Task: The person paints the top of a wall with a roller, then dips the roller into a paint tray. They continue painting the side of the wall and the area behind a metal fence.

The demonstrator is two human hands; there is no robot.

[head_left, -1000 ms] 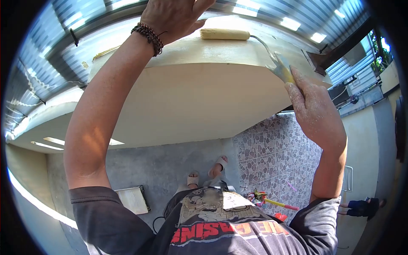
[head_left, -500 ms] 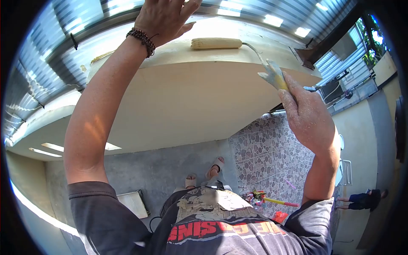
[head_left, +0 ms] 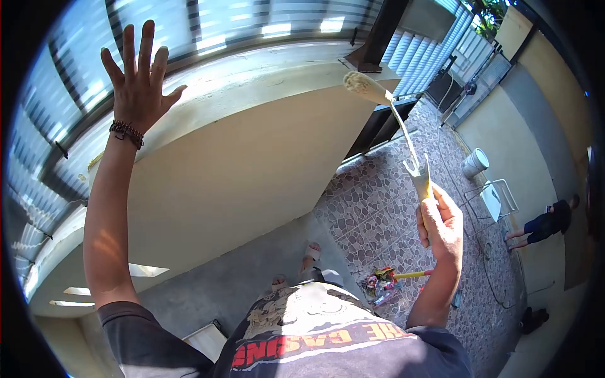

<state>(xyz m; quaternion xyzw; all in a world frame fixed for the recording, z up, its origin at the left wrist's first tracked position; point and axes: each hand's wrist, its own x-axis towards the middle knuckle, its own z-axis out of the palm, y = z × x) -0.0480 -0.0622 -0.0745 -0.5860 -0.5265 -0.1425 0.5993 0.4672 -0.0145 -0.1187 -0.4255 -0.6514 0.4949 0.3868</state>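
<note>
My right hand (head_left: pixel 441 220) is wrapped round the handle of a paint roller (head_left: pixel 368 88). The roller's pale, paint-covered sleeve is at the right end of the cream wall (head_left: pixel 252 157), overlapping its corner in this view. A bent wire frame joins the sleeve to the yellow and grey handle. My left hand (head_left: pixel 138 88) is stretched out with its fingers spread, in front of the corrugated sheeting (head_left: pixel 239 19) and over the wall's ledge (head_left: pixel 252 72). A beaded bracelet circles the left wrist.
A dark post (head_left: pixel 381 31) rises at the ledge's right end. Below are a stone-pattern tiled floor (head_left: pixel 372 208), a paint tray (head_left: pixel 208 340), and a colourful heap (head_left: pixel 381 280) with a yellow stick. A bucket (head_left: pixel 474 162), a chair (head_left: pixel 491 200) and another person (head_left: pixel 548 222) are at right.
The roller has come off the ledge top toward the wall's right end, and my right hand has moved lower. My left hand now shows left of its earlier place, fingers spread. The view has turned right.
</note>
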